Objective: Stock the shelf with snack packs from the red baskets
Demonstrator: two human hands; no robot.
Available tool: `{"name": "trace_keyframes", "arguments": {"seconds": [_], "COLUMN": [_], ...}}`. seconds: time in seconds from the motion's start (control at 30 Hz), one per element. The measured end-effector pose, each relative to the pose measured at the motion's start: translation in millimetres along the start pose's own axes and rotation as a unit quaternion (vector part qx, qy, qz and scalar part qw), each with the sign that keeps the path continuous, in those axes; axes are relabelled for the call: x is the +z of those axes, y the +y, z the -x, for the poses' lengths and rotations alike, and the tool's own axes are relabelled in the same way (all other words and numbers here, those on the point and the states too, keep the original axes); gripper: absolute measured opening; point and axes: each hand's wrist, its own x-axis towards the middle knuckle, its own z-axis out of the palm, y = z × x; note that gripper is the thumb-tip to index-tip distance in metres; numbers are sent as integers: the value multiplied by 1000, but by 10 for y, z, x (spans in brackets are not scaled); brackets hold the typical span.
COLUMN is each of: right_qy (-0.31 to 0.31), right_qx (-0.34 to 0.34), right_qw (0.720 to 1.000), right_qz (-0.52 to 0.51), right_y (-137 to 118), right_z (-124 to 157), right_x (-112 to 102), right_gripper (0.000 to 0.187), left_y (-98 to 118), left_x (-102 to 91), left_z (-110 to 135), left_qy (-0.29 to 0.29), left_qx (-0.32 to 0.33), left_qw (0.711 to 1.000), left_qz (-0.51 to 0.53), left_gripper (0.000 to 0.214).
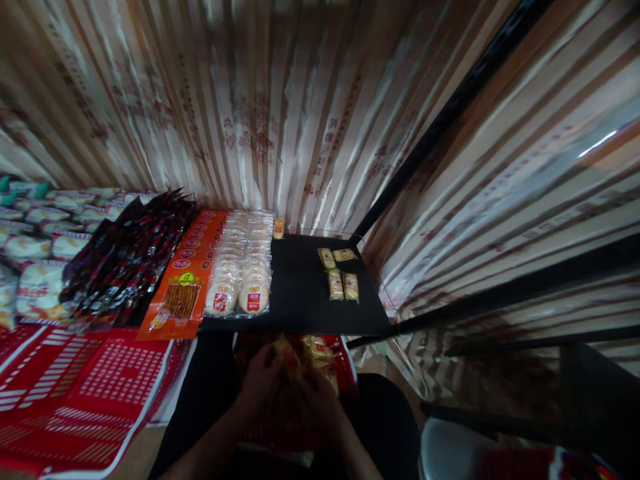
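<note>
A red basket [349, 363] sits between my knees, below the front edge of the black table, with several yellow snack packets [320, 348] in it. My left hand [261, 375] is closed at the near side of one yellow snack packet [287, 357], held over the basket. My right hand [319, 395] meets the lower right end of the same packet with its fingers curled. Dim light and blur hide the fingertips. Up on the black table [295, 287], several small yellow packets [336, 285] lie grouped at the right.
Left of the bare tabletop stand two rows of round white crackers [254, 293] in clear wrap. Beside them are an orange snack bag [183, 293], dark shiny packets [130, 253] and white bags [40, 290]. A larger red basket [125, 373] is at lower left. Black frame bars [450, 120] slant at right.
</note>
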Motion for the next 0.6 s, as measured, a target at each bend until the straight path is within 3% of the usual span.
{"name": "trace_keyframes", "arguments": {"seconds": [0.1,0.23,0.37,0.6], "right_qy": [36,76,58,60], "right_qx": [-57,-156,-177,-180], "right_qw": [990,977,981,982], "right_qz": [125,123,48,-19], "right_y": [-190,-529,-772,-1086], "right_z": [7,-114,-409,-1119], "right_x": [-267,-509,-527,-500], "right_gripper": [32,37,39,36], "left_y": [205,464,701,1158], "left_x": [12,75,178,271], "left_z": [18,-69,-307,-961], "left_qy": [-16,-23,-34,66], "left_qx": [44,96,120,80], "left_qw": [998,994,992,990], "left_qz": [-39,-56,-30,-91], "left_gripper": [31,30,33,32]}}
